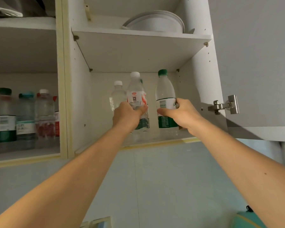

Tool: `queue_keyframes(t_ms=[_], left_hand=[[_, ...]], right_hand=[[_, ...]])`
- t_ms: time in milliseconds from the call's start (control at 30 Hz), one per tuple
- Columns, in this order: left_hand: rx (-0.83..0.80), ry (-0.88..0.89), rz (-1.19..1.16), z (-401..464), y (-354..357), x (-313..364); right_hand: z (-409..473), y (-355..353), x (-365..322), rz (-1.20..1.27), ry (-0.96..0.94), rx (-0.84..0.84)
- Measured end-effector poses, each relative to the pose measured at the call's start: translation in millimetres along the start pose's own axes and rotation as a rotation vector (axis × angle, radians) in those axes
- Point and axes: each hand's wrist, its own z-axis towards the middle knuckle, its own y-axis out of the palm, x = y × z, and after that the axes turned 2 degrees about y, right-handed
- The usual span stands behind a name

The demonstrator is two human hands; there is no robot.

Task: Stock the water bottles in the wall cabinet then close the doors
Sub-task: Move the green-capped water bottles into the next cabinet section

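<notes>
Both my arms reach up into the open wall cabinet [82,96]. My left hand [127,115] grips a clear bottle with a white cap and a red-and-white label [136,91], held upright above the lower shelf. My right hand [182,113] grips a clear bottle with a green cap and a green-and-white label [164,89], upright at the shelf's right side. Behind the left bottle stand a white-capped clear bottle [117,94] and a green-labelled bottle [144,122], partly hidden.
The cabinet door [257,63] is swung open on the right, with its metal hinge [224,106] showing. White plates [155,22] are stacked on the upper shelf. The left compartment holds several bottles [25,119]. Pale tiles [155,178] cover the wall below.
</notes>
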Motion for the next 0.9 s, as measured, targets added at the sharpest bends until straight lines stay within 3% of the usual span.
queue_keyframes(t_ms=[500,900], left_hand=[[-0.085,-0.055,-0.026,40,57,-19],[-0.173,-0.051,0.03,45,51,-18]], right_hand=[[34,-1,35,-0.095,0.037,0.058],[33,-1,37,-0.067,0.05,0.057]])
